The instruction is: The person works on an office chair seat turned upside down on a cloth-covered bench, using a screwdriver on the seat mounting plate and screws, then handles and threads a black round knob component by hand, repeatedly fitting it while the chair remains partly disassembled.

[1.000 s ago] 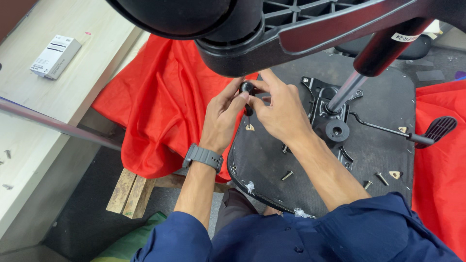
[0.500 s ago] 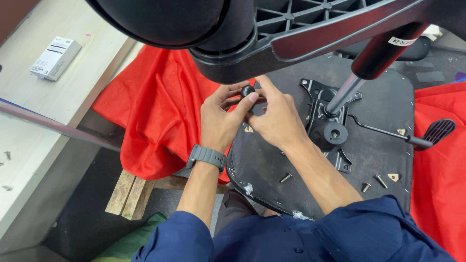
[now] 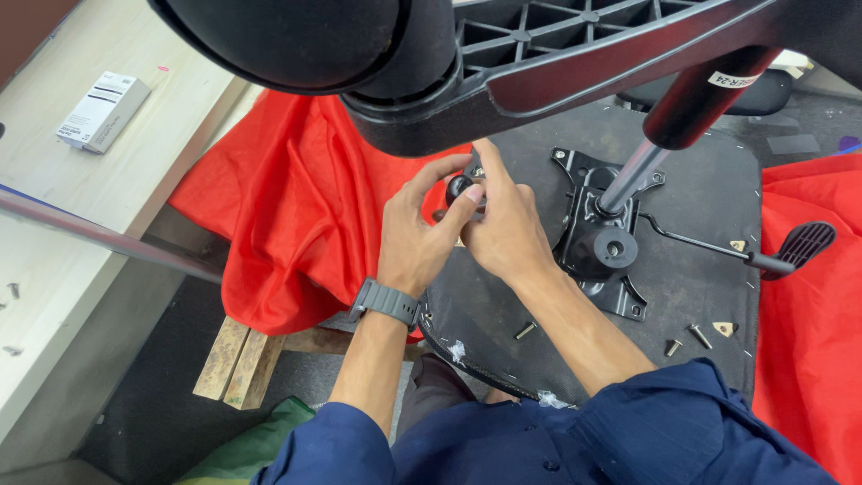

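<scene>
Since half a sec ago the hands are sitting almost where they were; the view is only shifting a bit, w/ the black plastic chair base looming larger overhead. The left hand is pinching a small round black plastic knob w/ thumb and forefinger. The right hand is curling in from the other side, fingertips closing on the same knob. The knob is sitting at the far-left edge of the upturned dark fabric chair seat, just beside the black steel tilt plate.

Judging by looks, the knob is light, hard, prob. a bit slick, so fingertip grip round its rim is suiting it best. The seat itself is looking bulky and stiff.

Room is tight above: the chair base and the chrome gas cylinder are crowding the hands. Loose silver screws are lying near the person's edge. The red cloth is draping left, toward the pale wooden bench carrying a small white-grey box.
</scene>
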